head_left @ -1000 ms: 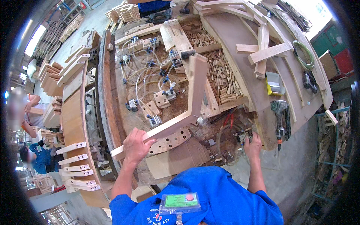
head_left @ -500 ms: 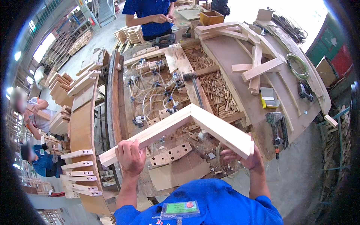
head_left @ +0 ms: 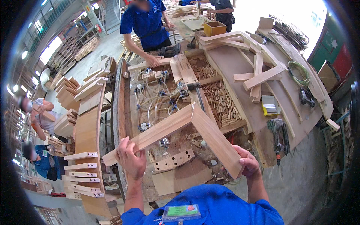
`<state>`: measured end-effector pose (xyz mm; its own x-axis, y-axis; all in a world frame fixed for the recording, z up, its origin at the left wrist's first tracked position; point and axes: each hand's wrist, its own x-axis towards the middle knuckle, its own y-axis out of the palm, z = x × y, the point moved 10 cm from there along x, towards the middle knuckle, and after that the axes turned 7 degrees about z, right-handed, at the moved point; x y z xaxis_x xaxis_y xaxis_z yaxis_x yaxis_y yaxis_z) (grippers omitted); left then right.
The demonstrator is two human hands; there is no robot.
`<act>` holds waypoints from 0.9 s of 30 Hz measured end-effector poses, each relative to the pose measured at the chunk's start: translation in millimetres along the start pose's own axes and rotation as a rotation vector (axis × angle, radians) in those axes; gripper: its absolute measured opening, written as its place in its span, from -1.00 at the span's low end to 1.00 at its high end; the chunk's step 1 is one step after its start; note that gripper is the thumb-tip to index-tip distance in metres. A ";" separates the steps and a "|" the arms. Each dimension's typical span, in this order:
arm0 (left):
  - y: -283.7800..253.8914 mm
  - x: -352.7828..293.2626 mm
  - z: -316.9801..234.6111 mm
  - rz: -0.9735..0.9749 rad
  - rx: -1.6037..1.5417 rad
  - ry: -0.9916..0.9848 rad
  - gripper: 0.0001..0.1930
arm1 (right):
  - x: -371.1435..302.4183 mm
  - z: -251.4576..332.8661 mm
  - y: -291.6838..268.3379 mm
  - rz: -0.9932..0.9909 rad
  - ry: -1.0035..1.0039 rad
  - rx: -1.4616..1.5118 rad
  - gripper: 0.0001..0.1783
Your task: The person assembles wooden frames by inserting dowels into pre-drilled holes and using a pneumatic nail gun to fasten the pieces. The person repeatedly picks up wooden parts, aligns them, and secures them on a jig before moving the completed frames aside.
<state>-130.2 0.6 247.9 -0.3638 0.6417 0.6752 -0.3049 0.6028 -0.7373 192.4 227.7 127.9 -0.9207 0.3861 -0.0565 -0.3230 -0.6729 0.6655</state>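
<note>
An angled wooden frame piece (head_left: 165, 129), two pale bars joined at a peak, is held up over the workbench (head_left: 131, 116). The end of its left bar is gripped by my left hand (head_left: 131, 160), fingers curled over the top. My right hand (head_left: 248, 162) grips the lower end of the other bar, thumb on its face. Beneath the piece lie a flat wooden strip with dark holes (head_left: 174, 160) and a sheet of cardboard (head_left: 183, 178). Beyond the peak, a hammer (head_left: 197, 92) lies by a bin of small wooden dowels (head_left: 221, 101).
Clear tubing and clamp fittings (head_left: 161, 93) cover the bench's far left. Across the bench a co-worker (head_left: 144, 26) reaches onto it. To the right are stacked wooden frames (head_left: 258, 71), a yellow box (head_left: 270, 105) and a power tool (head_left: 278, 137). Drilled bars (head_left: 80, 165) rest on a board at left.
The angled piece has rolled in my hands, turning its broad faces up. My right fingers have closed on its end. The co-worker has leaned in, one hand now down on the bench.
</note>
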 end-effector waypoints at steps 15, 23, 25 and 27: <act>69.3 19.5 -44.8 0.439 -0.267 0.105 -0.25 | -27.1 59.0 -34.3 -0.086 -0.135 -0.120 0.06; 70.5 25.1 -63.5 0.413 -0.421 0.056 -0.25 | -40.9 77.5 -66.2 -0.198 -0.179 -0.289 -0.05; 65.8 25.5 -68.2 0.404 -0.417 0.067 -0.25 | -36.5 95.5 -62.9 -0.320 -0.142 -0.661 -0.10; 63.2 27.0 -73.4 0.406 -0.400 0.069 -0.25 | -26.1 124.9 -38.7 -0.497 -0.072 -1.178 -0.14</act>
<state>-94.7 90.8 221.3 -0.3199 0.8806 0.3496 0.2087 0.4254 -0.8806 256.4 322.5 196.6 -0.6439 0.7639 -0.0434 -0.6590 -0.5825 -0.4757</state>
